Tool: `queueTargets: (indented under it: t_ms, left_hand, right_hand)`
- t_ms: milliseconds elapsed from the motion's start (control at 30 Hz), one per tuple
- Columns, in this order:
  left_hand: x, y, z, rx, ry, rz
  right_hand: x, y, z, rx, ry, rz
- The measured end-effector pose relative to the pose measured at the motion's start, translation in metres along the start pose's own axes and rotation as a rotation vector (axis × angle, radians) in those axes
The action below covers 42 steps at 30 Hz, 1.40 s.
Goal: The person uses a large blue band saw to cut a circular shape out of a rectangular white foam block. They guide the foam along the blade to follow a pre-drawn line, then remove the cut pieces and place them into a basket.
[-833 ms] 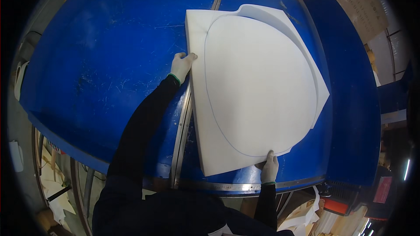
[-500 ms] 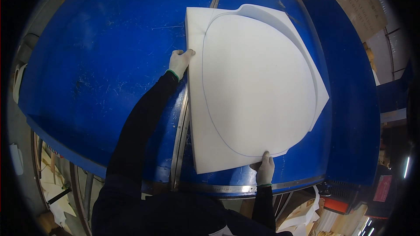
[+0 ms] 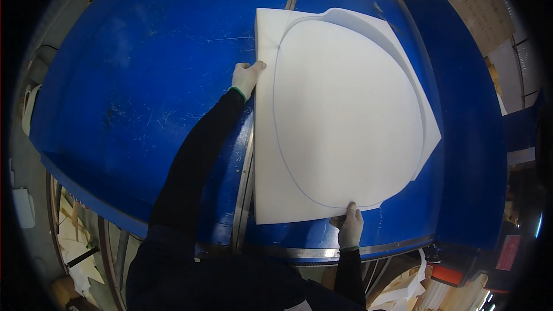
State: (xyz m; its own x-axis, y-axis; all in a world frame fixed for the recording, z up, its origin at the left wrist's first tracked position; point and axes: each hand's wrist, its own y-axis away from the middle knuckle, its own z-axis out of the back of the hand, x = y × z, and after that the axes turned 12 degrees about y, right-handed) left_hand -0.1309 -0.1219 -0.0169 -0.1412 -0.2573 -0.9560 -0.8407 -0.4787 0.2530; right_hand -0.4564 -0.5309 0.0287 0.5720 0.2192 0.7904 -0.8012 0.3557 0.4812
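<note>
A thick white foam block [image 3: 351,115] lies flat on the blue table, with a rounded outline drawn on its top in a thin blue line. Along its far and right side a curved cut parts the outer offcut strip [image 3: 403,69] from the rounded middle. A thin blade-like line [image 3: 286,26] meets the block near its far left corner. My left hand [image 3: 246,78], in a pale glove, grips the block's left edge, thumb on top. At the near edge, my gloved right hand [image 3: 349,226] pinches the foam, thumb on top; its other fingers are partly hidden.
The scratched blue table [image 3: 144,80] spreads wide to the left. A metal strip [image 3: 245,190] runs across it, passing beneath the block, and another metal edge [image 3: 311,252] borders the near side. Foam scraps [image 3: 403,291] sit below at the right, near a printed board [image 3: 472,6] farther back.
The foam block has turned slightly clockwise, its far end swinging right. Both hands have kept their grip on it. The whole view has shifted a little.
</note>
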Motion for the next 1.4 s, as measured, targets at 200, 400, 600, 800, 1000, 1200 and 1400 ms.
queueTargets:
  t_ms: [200, 400, 600, 800, 1000, 1200, 1400]
  left_hand:
    - [-0.011, 0.053, 0.026, 0.252, 0.04, 0.143]
    - [-0.022, 0.157, 0.039, 0.367, -0.357, 0.299]
    - [-0.007, 0.17, 0.042, 0.332, -0.215, 0.263]
    - [-0.007, 0.175, 0.038, 0.268, -0.256, 0.213]
    - [-0.005, 0.172, 0.036, 0.255, -0.212, 0.193]
    - [-0.018, 0.172, 0.032, 0.258, -0.179, 0.188]
    - [-0.011, 0.158, 0.034, 0.242, -0.204, 0.176]
  right_hand:
    - [-0.01, -0.008, 0.043, -0.02, 0.002, -0.088]
    - [-0.025, -0.061, 0.117, -0.5, 0.111, -0.093]
    - [0.002, -0.081, 0.105, -0.239, 0.043, 0.077]
    - [-0.005, -0.087, 0.096, -0.196, 0.055, 0.176]
    - [0.002, -0.081, 0.087, -0.234, 0.05, 0.173]
    - [0.004, -0.081, 0.085, -0.225, 0.059, 0.144]
    - [0.011, -0.077, 0.073, -0.23, 0.029, 0.156]
